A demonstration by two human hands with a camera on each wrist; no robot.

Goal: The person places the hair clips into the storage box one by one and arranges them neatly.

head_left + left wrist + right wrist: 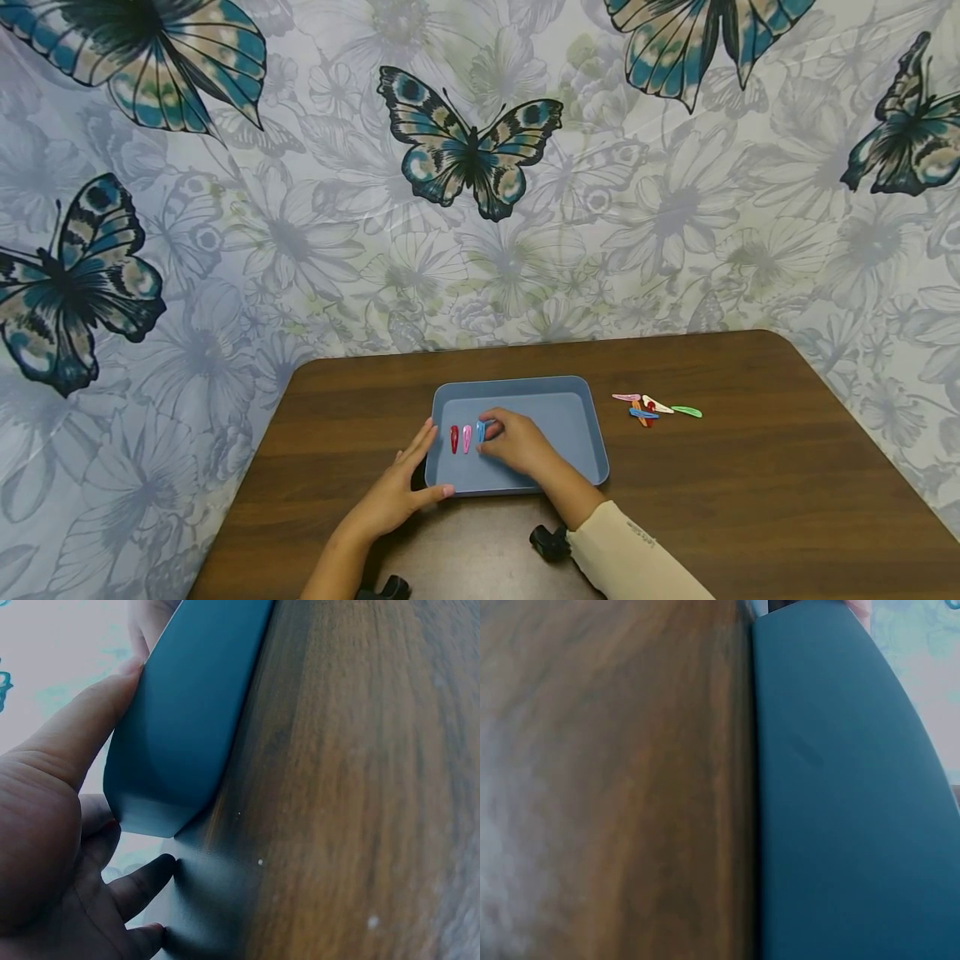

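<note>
A blue-grey tray [555, 417] lies on the table. Inside it, toward the left, a red hair clip [453, 439] and a pink hair clip [467, 439] stand side by side. Just right of them my right hand [519, 443] pinches a blue hair clip [481, 430] between thumb and fingers. My left hand [393, 498] spreads around the tray's near left corner, its thumb at the front rim and its fingers along the left side. In the left wrist view the thumb [90, 720] touches the tray's wall [180, 712]. The right wrist view shows only the tray's outer wall [840, 787], not the clip.
On the wooden table [750, 467], right of the tray, lies a loose pile of several clips, among them a green clip [687, 412], a white clip [660, 405] and a blue clip [643, 413]. A butterfly-patterned cloth [510, 275] hangs behind the table.
</note>
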